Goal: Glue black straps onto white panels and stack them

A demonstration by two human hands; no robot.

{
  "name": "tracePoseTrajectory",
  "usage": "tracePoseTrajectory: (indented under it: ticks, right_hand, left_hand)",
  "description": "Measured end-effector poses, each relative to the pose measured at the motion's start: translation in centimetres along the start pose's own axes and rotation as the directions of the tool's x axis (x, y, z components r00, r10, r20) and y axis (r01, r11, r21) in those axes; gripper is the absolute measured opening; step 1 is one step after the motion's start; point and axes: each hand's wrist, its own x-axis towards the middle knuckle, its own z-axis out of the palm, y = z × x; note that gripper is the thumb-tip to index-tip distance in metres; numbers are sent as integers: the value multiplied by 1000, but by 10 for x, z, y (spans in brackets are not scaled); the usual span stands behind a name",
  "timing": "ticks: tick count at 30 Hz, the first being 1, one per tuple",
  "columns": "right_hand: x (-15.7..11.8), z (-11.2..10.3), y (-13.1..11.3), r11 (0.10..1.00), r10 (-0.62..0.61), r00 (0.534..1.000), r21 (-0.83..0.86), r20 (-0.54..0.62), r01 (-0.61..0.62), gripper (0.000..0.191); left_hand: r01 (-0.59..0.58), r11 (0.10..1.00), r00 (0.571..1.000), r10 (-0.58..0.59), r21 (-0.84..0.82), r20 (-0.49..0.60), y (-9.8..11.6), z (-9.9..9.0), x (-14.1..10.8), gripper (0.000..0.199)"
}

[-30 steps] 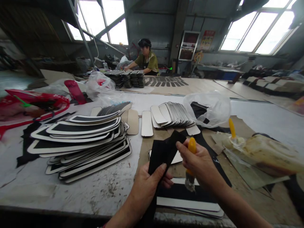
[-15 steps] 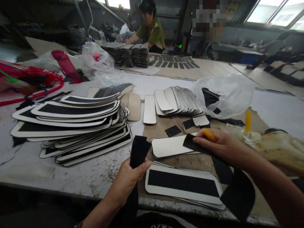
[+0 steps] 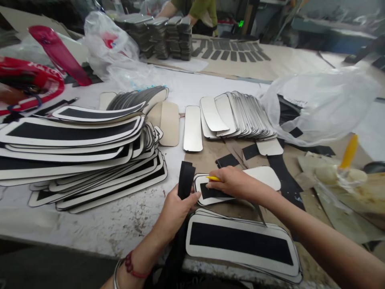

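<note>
Left hand point(image 3: 177, 212): closed, gripping a black strip point(image 3: 185, 180) upright, just left of the pale panel point(image 3: 264, 178). The strip's lower length runs down past the wrist, over the table edge. Red beads point(image 3: 132, 267) and a metal bangle point(image 3: 116, 277) on that wrist.

Right hand point(image 3: 231, 184): fingers curled, resting on the left part of the panel and pressing a black piece point(image 3: 212, 192) against it. A yellow-handled tool point(image 3: 213, 178) is held in those fingers, only its yellow end showing.

Panel lies flat on a tan sheet point(image 3: 207, 154), rounded corners, thin dark edge. Directly toward the person from it: a stack of panels with black centres point(image 3: 240, 239). Left of it: a large, slanted pile of the same panels point(image 3: 75, 156), a single silver-faced panel point(image 3: 192, 128) and a beige panel point(image 3: 170, 122). Beyond it: a fanned row of silver-faced panels point(image 3: 237, 114) and small black scraps point(image 3: 227, 160). Right of it: a clear plastic bag point(image 3: 319, 108) with black offcuts inside, and a glue-smeared bag point(image 3: 339, 182) with a yellow handle point(image 3: 349, 151) standing out of it.

Far beyond it: stacked panels point(image 3: 156, 36) and a co-worker's arm point(image 3: 174, 8) at another table.
</note>
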Motion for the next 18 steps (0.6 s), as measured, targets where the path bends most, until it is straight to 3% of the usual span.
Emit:
tracePoseTrajectory:
  ticks: [11, 18]
  right_hand:
    - [8, 3, -5, 988, 43, 999, -152, 30, -38, 20]
    - [8, 7, -16, 954, 54, 999, -295, 2, -51, 22]
  left_hand:
    - [49, 998, 998, -48, -26, 28, -4, -2, 4, 27]
    - [23, 1000, 999, -22, 11, -29, -3, 5, 12, 31]
